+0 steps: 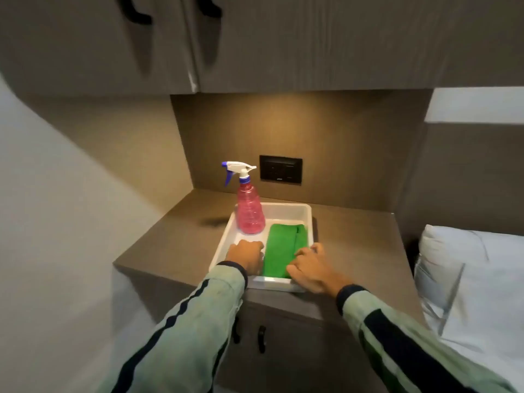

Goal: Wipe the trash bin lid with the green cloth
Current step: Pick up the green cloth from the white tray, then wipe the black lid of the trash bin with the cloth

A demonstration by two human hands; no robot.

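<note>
Two pale green sleeves (198, 321) with dark stripes reach forward from the lower edge toward a white plastic tray (295, 209) that sits on a brown bedside counter (354, 236). Left hand (246, 256), fingers curled downward, rests inside the tray just left of the green cloth (283, 249); whether it grips anything cannot be told. Right hand (310, 269), fingers loosely bent, lies over the near right corner of the tray with its fingertips touching the right edge of the cloth, not visibly closed on it. Folded flat, the cloth occupies the right half of the tray. Upright in the far left corner stands a pink spray bottle (249, 211) with a white and blue trigger head. Behind, a black switch panel (280, 168) is set in the wall; white bedding (467, 265) lies to the right.
</note>
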